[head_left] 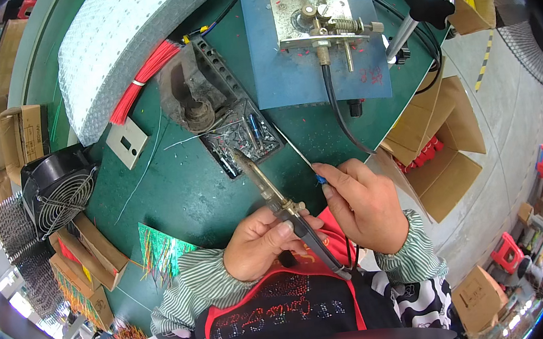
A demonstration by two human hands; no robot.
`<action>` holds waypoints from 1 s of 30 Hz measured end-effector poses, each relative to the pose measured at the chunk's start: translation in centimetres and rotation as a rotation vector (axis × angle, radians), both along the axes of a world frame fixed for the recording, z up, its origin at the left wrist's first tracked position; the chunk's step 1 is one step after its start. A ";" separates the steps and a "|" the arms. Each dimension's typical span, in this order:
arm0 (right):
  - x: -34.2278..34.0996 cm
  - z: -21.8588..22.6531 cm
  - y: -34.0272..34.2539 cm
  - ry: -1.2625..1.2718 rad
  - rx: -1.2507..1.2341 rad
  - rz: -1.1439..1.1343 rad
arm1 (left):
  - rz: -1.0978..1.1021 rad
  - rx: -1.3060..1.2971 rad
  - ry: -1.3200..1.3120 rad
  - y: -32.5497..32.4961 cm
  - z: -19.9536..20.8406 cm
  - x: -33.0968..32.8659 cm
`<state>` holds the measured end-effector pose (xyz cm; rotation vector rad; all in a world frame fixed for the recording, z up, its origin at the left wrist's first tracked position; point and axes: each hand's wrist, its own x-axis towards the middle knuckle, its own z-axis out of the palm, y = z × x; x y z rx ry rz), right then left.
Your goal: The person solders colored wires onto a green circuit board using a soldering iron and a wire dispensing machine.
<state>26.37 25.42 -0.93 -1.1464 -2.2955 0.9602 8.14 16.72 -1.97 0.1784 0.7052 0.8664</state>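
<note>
My left hand (252, 247) is wrapped around a soldering iron (273, 199), thumb across its dark handle. The iron's metal tip slants up and left to the edge of a black tray (274, 148) with solder scraps and small metal bits. In my right hand (373, 208), thumb and forefinger pinch a slim screwdriver (293, 146); a bit of blue shows at the fingers, and most of its handle is hidden. Its thin metal shaft points up and left past the tray's right side. Behind the tray stands a sooty soldering-iron stand (194, 95).
A metal soldering fixture (311, 10) sits on a blue mat (268, 77) at the back. Red wires (143, 83) lie by bubble wrap (119, 46). At left are a black fan (62, 188) and a beige plate (128, 143). An open carton (463, 169) stands at right, below the table.
</note>
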 end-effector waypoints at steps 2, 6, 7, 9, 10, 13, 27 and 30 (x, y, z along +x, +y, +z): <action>0.0 0.0 0.0 -0.004 -0.004 0.004 | 0.003 0.000 0.006 0.0 0.0 0.0; 0.0 0.0 0.0 -0.012 0.013 0.003 | 0.001 -0.006 0.003 0.0 0.0 -0.1; 0.0 -0.1 -0.1 -0.014 0.017 0.004 | 0.001 -0.005 -0.001 0.0 0.0 -0.1; 0.1 -0.1 -0.1 -0.016 0.021 0.005 | 0.002 -0.005 -0.003 -0.1 0.0 0.0; 0.1 -0.1 -0.1 -0.012 0.022 0.005 | 0.003 -0.004 -0.005 -0.1 0.0 0.0; 0.1 0.0 -0.1 -0.007 0.024 0.004 | 0.004 0.007 0.000 -0.1 -0.1 0.0; -0.2 0.0 -0.1 0.016 -0.012 0.000 | -0.010 -0.005 0.033 0.2 0.3 0.0; -0.2 0.1 0.0 0.001 -0.006 0.017 | -0.030 -0.016 0.077 0.2 0.4 0.1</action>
